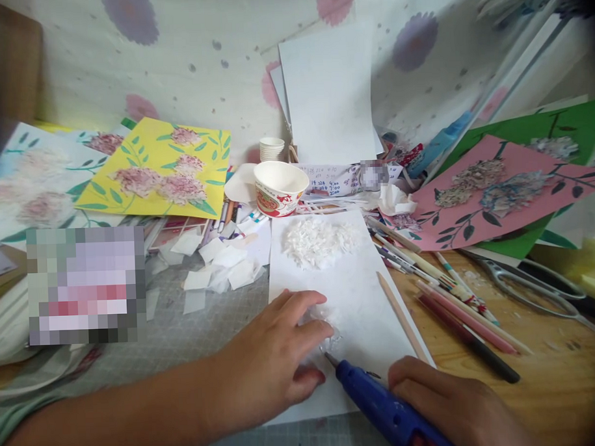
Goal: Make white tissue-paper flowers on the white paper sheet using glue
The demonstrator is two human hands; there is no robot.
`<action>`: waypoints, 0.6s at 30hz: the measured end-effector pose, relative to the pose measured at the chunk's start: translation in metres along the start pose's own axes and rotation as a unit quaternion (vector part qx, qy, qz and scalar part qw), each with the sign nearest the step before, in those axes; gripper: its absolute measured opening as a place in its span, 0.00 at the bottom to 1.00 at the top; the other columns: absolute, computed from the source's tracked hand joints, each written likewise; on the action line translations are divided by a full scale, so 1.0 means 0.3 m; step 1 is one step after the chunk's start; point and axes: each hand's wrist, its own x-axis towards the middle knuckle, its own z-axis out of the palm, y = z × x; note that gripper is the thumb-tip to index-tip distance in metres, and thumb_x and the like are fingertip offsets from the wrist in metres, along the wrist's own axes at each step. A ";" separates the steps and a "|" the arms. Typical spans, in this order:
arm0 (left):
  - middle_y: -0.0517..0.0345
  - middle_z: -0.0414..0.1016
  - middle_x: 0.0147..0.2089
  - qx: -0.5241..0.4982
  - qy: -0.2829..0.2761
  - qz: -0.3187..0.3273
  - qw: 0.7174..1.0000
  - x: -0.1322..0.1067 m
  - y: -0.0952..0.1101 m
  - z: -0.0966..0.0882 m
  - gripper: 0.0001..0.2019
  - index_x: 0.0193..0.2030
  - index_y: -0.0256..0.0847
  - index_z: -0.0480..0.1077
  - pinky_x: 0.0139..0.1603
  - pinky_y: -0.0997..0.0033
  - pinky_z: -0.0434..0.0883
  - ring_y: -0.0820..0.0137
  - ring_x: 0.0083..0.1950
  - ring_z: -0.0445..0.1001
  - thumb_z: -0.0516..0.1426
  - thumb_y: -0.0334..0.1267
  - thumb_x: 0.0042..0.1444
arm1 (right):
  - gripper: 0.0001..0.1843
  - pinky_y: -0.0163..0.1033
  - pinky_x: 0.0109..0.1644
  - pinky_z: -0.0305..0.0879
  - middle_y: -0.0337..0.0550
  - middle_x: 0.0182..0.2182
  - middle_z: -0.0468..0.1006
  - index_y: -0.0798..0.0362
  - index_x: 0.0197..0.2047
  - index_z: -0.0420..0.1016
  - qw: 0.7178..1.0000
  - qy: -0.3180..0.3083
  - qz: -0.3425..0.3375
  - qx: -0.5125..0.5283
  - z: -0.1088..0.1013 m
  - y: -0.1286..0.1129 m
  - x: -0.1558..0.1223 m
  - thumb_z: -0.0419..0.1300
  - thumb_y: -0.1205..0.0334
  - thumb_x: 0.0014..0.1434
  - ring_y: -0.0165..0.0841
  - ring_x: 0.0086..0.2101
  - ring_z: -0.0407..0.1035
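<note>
1. Gripping blue glue gun point(386, 402) in right hand point(440, 393) with curled fingers; trigger side hidden, so cannot tell pressed or not. Aiming nozzle point(330, 359) low at the sheet, probably for accuracy.
2. Spreading left hand point(282, 347) just beside nozzle, with thumb apart from fingers, grasping nothing visible. Perhaps steadying the sheet; cannot tell touching or hovering.
3. Covering wooden table point(565, 344) partly with gray grid mat point(169, 325), likely for protection.
4. Lying on mat, right in front: white sheet point(348, 286), central, probably for easy reach by both hands.
5. Standing to the sides: yellow picture point(101, 184) at left, pink picture point(429, 228) at right, both with paper flowers and painted leaves. Seemingly set outward to leave working room.
6. Placed beyond the sheet: paper bowl point(281, 188), upright, near a stack of small cups point(271, 149).
7. Resting on far part of sheet: fluffy white flower point(318, 243), well ahead of nozzle, perhaps kept clear of heat.
8. Scattered left of sheet: loose paper squares point(225, 264), likely handy for left hand.
9. Lying along right edge of sheet: pointed wooden stick point(401, 314), maybe as a weight.
10. Showing near left fingertips: small shiny patch point(335, 342), possibly glue; too blurred to tell.
</note>
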 end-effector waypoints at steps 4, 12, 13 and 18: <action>0.45 0.60 0.64 0.000 -0.005 0.001 1.000 0.001 0.003 -0.002 0.21 0.51 0.40 0.72 0.59 0.49 0.66 0.52 0.60 0.64 0.63 0.29 0.48 | 0.05 0.32 0.29 0.65 0.39 0.30 0.73 0.50 0.32 0.69 1.000 -0.004 -0.013 -0.016 -0.015 0.015 -0.016 0.55 0.65 0.60 0.31 0.27 0.72; 0.48 0.59 0.64 0.012 -0.007 -0.005 1.000 -0.003 -0.007 0.007 0.22 0.52 0.42 0.71 0.59 0.52 0.67 0.54 0.60 0.64 0.64 0.30 0.48 | 0.06 0.30 0.33 0.67 0.38 0.34 0.75 0.48 0.35 0.72 0.998 0.005 0.024 0.059 -0.042 0.025 -0.021 0.54 0.67 0.58 0.29 0.31 0.74; 0.48 0.59 0.64 0.014 -0.004 -0.004 1.000 -0.003 -0.009 0.010 0.22 0.52 0.43 0.70 0.59 0.53 0.67 0.55 0.60 0.64 0.64 0.30 0.48 | 0.07 0.30 0.34 0.68 0.38 0.34 0.74 0.47 0.35 0.73 0.997 0.013 0.032 0.065 -0.043 0.025 -0.022 0.54 0.66 0.58 0.29 0.31 0.74; 0.48 0.59 0.63 0.024 -0.003 -0.007 1.000 -0.004 -0.011 0.015 0.22 0.50 0.44 0.70 0.58 0.53 0.68 0.55 0.60 0.64 0.65 0.31 0.47 | 0.09 0.32 0.35 0.68 0.38 0.30 0.73 0.46 0.33 0.75 0.995 0.046 0.073 0.057 -0.048 0.015 -0.029 0.55 0.66 0.56 0.31 0.30 0.72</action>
